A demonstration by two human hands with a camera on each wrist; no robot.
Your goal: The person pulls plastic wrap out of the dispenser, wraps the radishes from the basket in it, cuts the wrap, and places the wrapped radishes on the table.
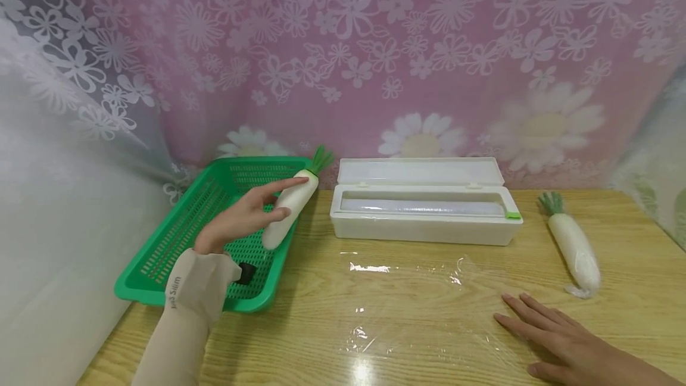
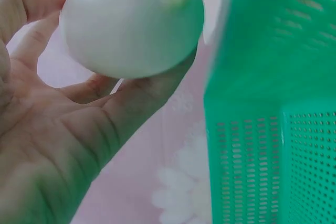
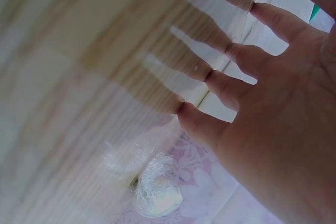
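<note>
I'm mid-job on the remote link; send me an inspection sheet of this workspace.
Surface: wood-grain table, clear film spread on it; exact edges hard to see.
Job's things: white radish at the right side of the green basket; film-wrapped radish lying at far right; white film box, lid open, roll inside.
Clutter: small black item in the basket, unidentified.
Hands: left hand grips the white radish; right hand, fingers spread, fingertips on the tabletop.
Cables: nothing seen.
Surroundings: pink floral curtain behind.

The head view is evenly bright; white glare dots the clear plastic film (image 1: 418,308); faint shadow lies right of the green basket (image 1: 258,304); both wrist views look hazy.
</note>
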